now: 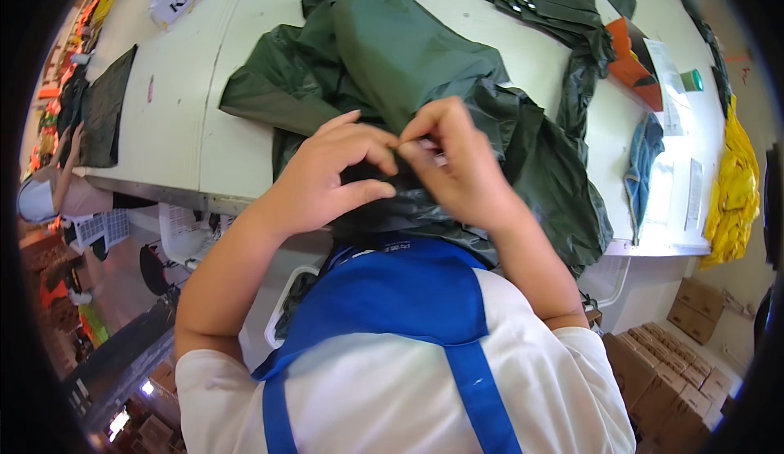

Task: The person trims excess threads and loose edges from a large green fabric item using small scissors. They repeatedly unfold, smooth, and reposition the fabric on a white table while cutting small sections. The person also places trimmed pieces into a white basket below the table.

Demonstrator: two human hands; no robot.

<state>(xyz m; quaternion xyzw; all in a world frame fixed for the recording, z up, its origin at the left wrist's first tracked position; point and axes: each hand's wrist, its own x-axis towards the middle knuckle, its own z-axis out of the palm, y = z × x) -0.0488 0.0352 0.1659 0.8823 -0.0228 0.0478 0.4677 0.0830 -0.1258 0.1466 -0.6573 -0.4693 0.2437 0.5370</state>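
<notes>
A dark green, slightly shiny waterproof garment (pixel 408 54) lies bunched on the table in front of me, its near folds hanging over the edge at my apron. My left hand (pixel 335 172) is over its near part, fingers curved, thumb held apart from them. One of its fingertips meets the fingertips of my right hand (pixel 457 168). That right hand is closed in a pinch, slightly blurred. Something small and pale shows between its fingers, too unclear to name. Both hands partly hide the cloth beneath them.
On the white table (pixel 175 135), folded dark green pieces with metal snaps (pixel 531 5) lie at far right, near an orange box (pixel 633 62), a green-topped roll (pixel 692 80) and blue denim cloth (pixel 643 168). Yellow garments (pixel 732 193) hang right. A person (pixel 61 180) works far left.
</notes>
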